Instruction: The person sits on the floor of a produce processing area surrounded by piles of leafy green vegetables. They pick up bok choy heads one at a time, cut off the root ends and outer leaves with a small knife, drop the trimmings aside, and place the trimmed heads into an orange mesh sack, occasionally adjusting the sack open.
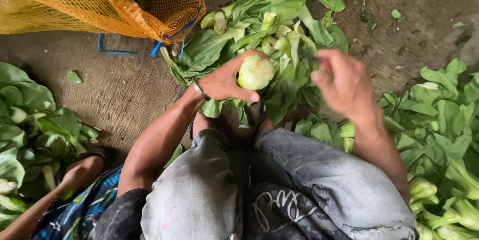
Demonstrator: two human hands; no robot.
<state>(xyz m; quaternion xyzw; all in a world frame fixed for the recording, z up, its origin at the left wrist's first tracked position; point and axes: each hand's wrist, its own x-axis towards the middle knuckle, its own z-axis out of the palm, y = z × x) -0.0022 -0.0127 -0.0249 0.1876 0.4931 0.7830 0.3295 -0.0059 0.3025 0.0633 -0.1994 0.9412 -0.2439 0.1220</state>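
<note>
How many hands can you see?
3. The left hand grips a bok choy at the middle. The right hand, blurred, is beside it over the leaves. Another person's hand rests lower left. Others may be hidden.

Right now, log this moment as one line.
left hand: holds bok choy | right hand: blurred, over greens pile | net sack: upper left

One head-worn camera looks steeply down, close over knees and floor [124, 95].
</note>
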